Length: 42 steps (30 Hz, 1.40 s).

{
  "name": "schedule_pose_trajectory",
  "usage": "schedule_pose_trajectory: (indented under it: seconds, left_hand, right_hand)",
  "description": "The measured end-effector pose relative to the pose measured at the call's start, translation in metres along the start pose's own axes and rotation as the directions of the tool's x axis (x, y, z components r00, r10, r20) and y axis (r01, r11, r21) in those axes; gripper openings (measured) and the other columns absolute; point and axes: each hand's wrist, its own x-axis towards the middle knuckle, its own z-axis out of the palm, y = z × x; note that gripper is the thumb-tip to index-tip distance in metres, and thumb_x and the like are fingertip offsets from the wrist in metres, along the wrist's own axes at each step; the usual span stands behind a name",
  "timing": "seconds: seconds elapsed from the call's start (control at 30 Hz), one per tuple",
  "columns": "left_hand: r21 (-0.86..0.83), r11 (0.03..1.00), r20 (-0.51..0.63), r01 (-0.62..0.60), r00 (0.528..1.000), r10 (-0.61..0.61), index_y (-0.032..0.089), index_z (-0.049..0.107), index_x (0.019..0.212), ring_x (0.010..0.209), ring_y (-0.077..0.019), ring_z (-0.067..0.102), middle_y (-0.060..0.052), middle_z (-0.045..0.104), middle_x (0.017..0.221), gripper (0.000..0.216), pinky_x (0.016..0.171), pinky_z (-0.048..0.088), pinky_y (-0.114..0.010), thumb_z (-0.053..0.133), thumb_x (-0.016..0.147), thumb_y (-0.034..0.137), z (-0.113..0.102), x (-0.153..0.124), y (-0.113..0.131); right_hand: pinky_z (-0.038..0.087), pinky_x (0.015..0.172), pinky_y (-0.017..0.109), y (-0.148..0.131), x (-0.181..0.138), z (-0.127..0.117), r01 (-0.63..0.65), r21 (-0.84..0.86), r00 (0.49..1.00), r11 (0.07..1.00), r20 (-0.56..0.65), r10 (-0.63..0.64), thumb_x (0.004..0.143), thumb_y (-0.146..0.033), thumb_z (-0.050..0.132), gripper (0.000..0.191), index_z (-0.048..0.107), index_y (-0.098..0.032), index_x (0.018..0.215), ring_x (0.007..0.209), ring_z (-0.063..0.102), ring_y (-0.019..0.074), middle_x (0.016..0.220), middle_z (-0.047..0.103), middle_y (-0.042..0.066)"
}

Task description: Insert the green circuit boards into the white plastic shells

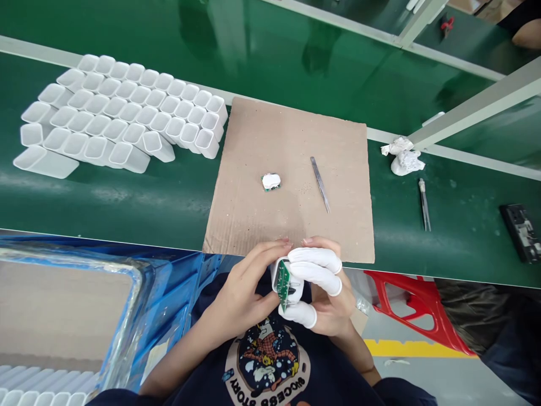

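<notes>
Holding a green circuit board (282, 285) on edge in the right hand (333, 304), pinched between thumb and fingers, with white covers (316, 259) worn on the thumb and two of the fingers. Curling the bare left hand (245, 282) around a white casing (273, 276) just beside the board, with the opening dark inside and much of the body hidden by fingers and board. Impossible to tell whether joined to the board. Both hands close together before a dark printed shirt (270, 361), at the near edge of a cardboard sheet (253, 225) on the green worktop (177, 203). On the sheet, near the middle, a small board with a white top (271, 181), and to the right, well apart, metal tweezers (320, 185) lying aslant. Left of the sheet, closely packed rows of white containers (127, 110), mostly with mouths upward, some leaning. Right of the sheet, crumpled white wads (406, 160), a slim metal tool (425, 206) with a pale end, and farther right a black device (520, 232). Below the worktop, a blue crate (169, 304) at left and a red stool (412, 307) at right.
</notes>
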Motion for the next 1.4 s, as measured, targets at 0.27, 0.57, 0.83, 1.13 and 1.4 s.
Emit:
schedule_pose_trajectory:
  seconds: [0.27,0.57,0.83,1.13,1.4]
  left_hand:
    - [-0.008,1.0,-0.031,0.014,0.999,-0.014,0.023,0.054,0.132,0.117,-0.023,0.066,-0.01,0.066,0.13,0.061,0.095,0.058,-0.034,0.06,0.076,-0.001,0.0,0.0,-0.003]
    - [-0.022,1.0,-0.087,-0.015,0.996,0.013,0.023,0.056,0.127,0.105,-0.022,0.069,-0.01,0.068,0.121,0.049,0.085,0.06,-0.032,0.065,0.081,0.008,0.003,0.001,-0.004]
    - [0.018,0.998,-0.142,-0.056,0.988,0.058,0.023,0.056,0.129,0.11,-0.0229,0.069,-0.009,0.069,0.121,0.054,0.091,0.06,-0.034,0.068,0.079,0.005,0.003,0.0,-0.006]
    - [0.18,0.972,-0.175,-0.15,0.968,0.181,0.02,0.054,0.133,0.12,-0.024,0.066,-0.011,0.068,0.124,0.053,0.101,0.058,-0.038,0.066,0.084,0.004,0.006,-0.002,-0.011]
    - [0.256,0.944,-0.177,-0.21,0.949,0.26,0.02,0.052,0.136,0.124,-0.0249,0.064,-0.012,0.068,0.125,0.054,0.103,0.058,-0.041,0.064,0.086,0.003,0.01,-0.001,-0.015]
  right_hand:
    - [0.052,0.095,0.053,0.004,0.002,0.006,0.007,0.033,1.0,0.999,-0.013,-0.006,0.086,-0.032,0.072,0.05,0.057,-0.03,0.133,0.114,0.057,0.0302,0.115,0.067,0.008]
    - [0.052,0.097,0.055,0.004,0.006,0.007,0.023,0.033,1.0,0.999,0.003,-0.023,0.085,-0.038,0.073,0.052,0.055,-0.031,0.134,0.118,0.056,0.0312,0.119,0.066,0.008]
    - [0.043,0.111,0.061,0.003,-0.014,0.005,-0.112,0.129,0.993,0.985,0.062,0.105,0.075,-0.056,0.08,0.097,0.032,-0.032,0.155,0.136,0.044,0.0369,0.15,0.047,0.011]
    - [0.053,0.106,0.047,-0.022,-0.008,0.0,-0.61,0.367,0.792,0.702,0.263,0.551,0.088,-0.032,0.071,0.075,0.032,-0.031,0.152,0.128,0.058,0.0275,0.147,0.052,0.012]
    - [0.056,0.104,0.04,-0.022,-0.001,0.006,-0.607,0.427,0.79,0.67,0.233,0.567,0.084,-0.021,0.071,0.059,0.047,-0.028,0.138,0.118,0.065,0.023,0.135,0.061,0.01]
